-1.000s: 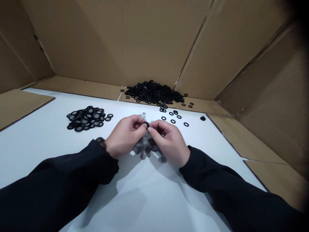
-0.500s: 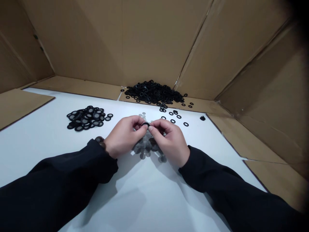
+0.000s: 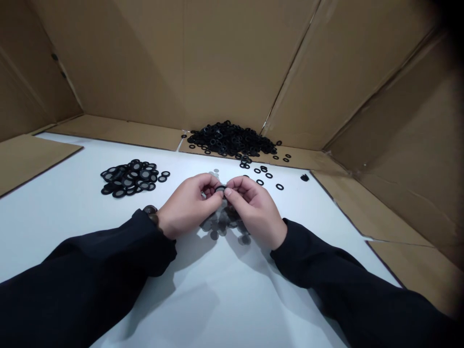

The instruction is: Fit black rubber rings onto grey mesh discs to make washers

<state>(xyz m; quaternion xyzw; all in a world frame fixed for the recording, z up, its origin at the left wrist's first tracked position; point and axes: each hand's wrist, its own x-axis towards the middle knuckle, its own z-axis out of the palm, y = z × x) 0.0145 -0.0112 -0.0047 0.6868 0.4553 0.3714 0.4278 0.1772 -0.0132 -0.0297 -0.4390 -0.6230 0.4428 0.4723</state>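
A black ring (image 3: 221, 187) with a grey disc showing in its middle is pinched between both hands. My left hand (image 3: 192, 200) grips its left side with thumb and fingers, and my right hand (image 3: 258, 208) grips its right side. Under and between the hands lies a loose pile of thin grey discs (image 3: 214, 225), partly hidden by them. To the left is a heap of black rings with grey centres (image 3: 128, 179). Several open black rings (image 3: 268, 176) are scattered right of my hands.
A big mound of black rings (image 3: 232, 139) rests on a cardboard strip against the back wall (image 3: 224, 63). A small black lump (image 3: 304, 178) sits near the right edge of the white table (image 3: 188, 309). Cardboard walls stand left and right.
The ring between my fingertips has tilted, and a grey surface now shows inside it. Both hands have otherwise barely moved.
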